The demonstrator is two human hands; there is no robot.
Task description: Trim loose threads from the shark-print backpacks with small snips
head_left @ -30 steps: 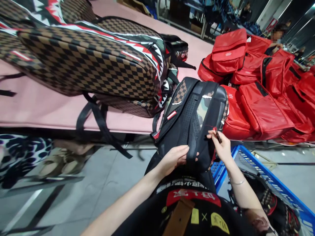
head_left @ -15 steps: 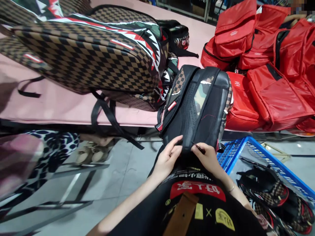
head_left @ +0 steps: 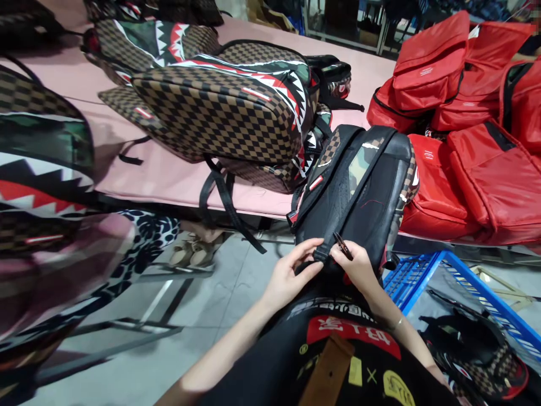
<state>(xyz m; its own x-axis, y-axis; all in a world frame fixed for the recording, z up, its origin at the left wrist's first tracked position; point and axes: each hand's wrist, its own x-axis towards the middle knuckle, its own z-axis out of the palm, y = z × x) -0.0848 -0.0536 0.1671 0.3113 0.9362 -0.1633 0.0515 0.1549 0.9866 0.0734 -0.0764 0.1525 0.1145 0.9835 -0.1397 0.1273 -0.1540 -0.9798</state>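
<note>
A black backpack (head_left: 374,194) with checkered and camouflage patches leans from the table edge toward my body, its padded back and shoulder straps facing up. My left hand (head_left: 291,276) pinches the lower end of a shoulder strap (head_left: 323,250), near its dark buckle. Close beside it, my right hand (head_left: 358,269) is closed around small dark thread snips (head_left: 343,246), their tips pointing up and away from me. The right fingertips are near the same strap end; whether they touch it I cannot tell. A loose red thread lies across the back panel.
Checkered shark-mouth backpacks (head_left: 220,107) lie on the pink table (head_left: 127,180) to the left. Red bags (head_left: 486,180) are piled at the right. A blue crate (head_left: 448,265) with checkered bags stands at lower right. Someone in patterned clothing (head_left: 122,259) sits at left.
The view has swung left, bringing another shark-mouth bag in at the left edge. My left fingers have closed in on the strap end, and the snips now point more upward.
</note>
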